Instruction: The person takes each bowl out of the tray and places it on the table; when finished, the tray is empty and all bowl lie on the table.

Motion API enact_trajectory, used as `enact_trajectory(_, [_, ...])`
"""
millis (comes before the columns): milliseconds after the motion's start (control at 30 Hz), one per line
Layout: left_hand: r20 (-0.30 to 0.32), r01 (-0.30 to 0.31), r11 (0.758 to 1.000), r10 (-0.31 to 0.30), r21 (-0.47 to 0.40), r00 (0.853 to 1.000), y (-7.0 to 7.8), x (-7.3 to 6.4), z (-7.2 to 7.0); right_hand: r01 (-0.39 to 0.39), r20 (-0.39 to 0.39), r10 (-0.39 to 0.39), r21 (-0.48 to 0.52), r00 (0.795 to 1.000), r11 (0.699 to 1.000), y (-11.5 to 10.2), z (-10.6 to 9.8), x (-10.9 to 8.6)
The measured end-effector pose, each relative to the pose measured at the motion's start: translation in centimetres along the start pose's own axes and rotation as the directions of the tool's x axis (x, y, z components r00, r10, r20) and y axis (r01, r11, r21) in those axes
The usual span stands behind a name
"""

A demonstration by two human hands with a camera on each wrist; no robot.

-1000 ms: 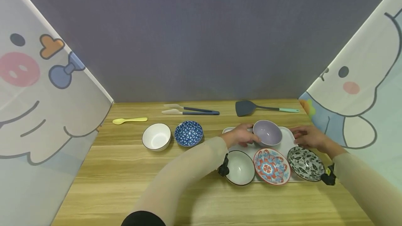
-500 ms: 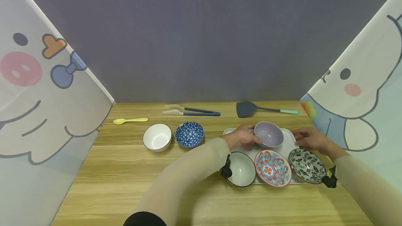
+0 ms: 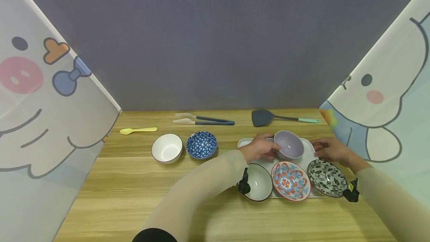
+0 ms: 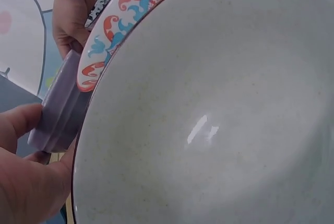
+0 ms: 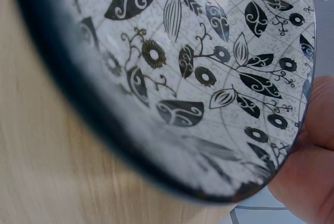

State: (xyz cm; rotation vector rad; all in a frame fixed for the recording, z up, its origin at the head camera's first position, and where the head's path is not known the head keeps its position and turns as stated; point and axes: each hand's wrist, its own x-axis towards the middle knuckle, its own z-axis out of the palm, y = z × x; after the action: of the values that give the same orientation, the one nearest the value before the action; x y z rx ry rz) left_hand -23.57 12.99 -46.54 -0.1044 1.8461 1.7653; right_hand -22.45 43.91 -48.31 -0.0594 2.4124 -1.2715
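Note:
My left hand (image 3: 261, 147) grips the left side of a lilac bowl (image 3: 289, 144), thumb on one side and fingers on the other in the left wrist view. The bowl is over the back of a white tray (image 3: 307, 155). My right hand (image 3: 332, 149) has its loosely bent fingers at the tray's right edge, behind a black-and-white leaf-patterned bowl (image 3: 327, 178) that partly hides it in the right wrist view. Along the tray's front stand a dark-rimmed white bowl (image 3: 258, 184), a red-and-blue patterned bowl (image 3: 290, 180) and the leaf-patterned one.
Left of the tray are a white bowl (image 3: 167, 148) and a blue triangle-patterned bowl (image 3: 201, 145). Farther back lie a yellow spoon (image 3: 138, 130), tongs (image 3: 205, 121) and a spatula (image 3: 263, 117). A grey wall (image 3: 215, 47) rises behind the wooden table (image 3: 134, 197).
The lilac bowl has shifted slightly to the right over the tray, my left hand moving with it. My right hand stays at the tray's edge.

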Motion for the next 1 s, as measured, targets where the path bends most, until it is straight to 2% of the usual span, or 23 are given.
enact_trajectory(200, [-0.052,0.011,1.0,-0.01,0.004,0.999,0.0,-0.1,0.5,0.001,0.0,-0.001,-0.008,1.0,1.0,-0.2,-0.1,-0.2])
enact_trajectory(600, [-0.039,0.013,0.999,-0.014,-0.031,0.999,-0.1,-0.6,0.0,-0.008,-0.014,0.007,-0.021,1.0,1.0,0.0,0.1,0.0])
enact_trajectory(800, [-0.036,0.006,0.999,-0.008,-0.05,0.999,-0.6,-0.4,-0.7,-0.014,-0.011,0.014,-0.01,1.0,1.0,0.2,0.0,0.1])
enact_trajectory(1000, [-0.029,-0.008,0.998,0.006,-0.055,1.0,-0.4,-0.4,-2.0,-0.017,-0.014,0.017,-0.009,1.0,1.0,0.2,0.0,0.1])
